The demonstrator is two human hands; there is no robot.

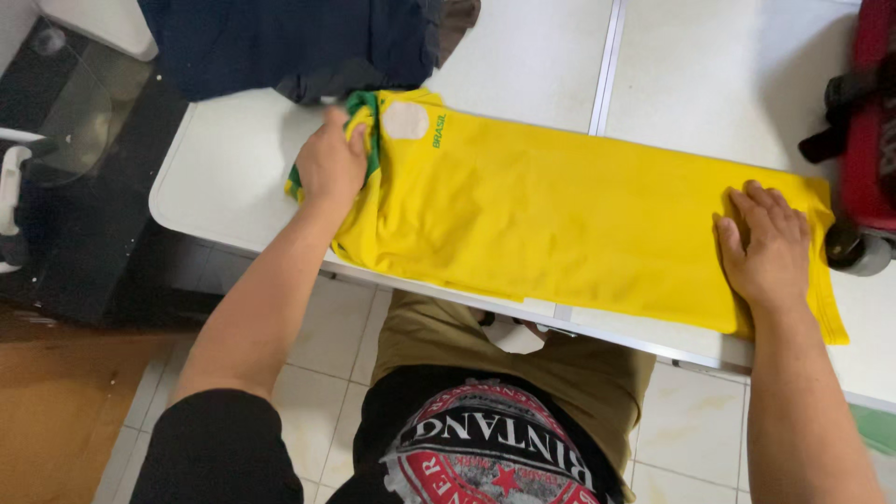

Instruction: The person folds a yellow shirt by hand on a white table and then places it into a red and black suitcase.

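A yellow shirt [560, 215] with a green collar lies folded lengthwise across the white table [233, 177]. My left hand [331, 163] grips the collar end at the shirt's left, fingers closed on the green trim. My right hand [767, 245] lies flat, fingers spread, pressing on the shirt's right end near the hem. The shirt's front edge runs along the table's near edge.
A dark blue garment [289, 42] lies heaped at the table's far left, just behind the collar. A red and black bag [868, 131] with a wheel stands at the right edge. A seam [605, 65] splits the tabletop. Tiled floor lies below.
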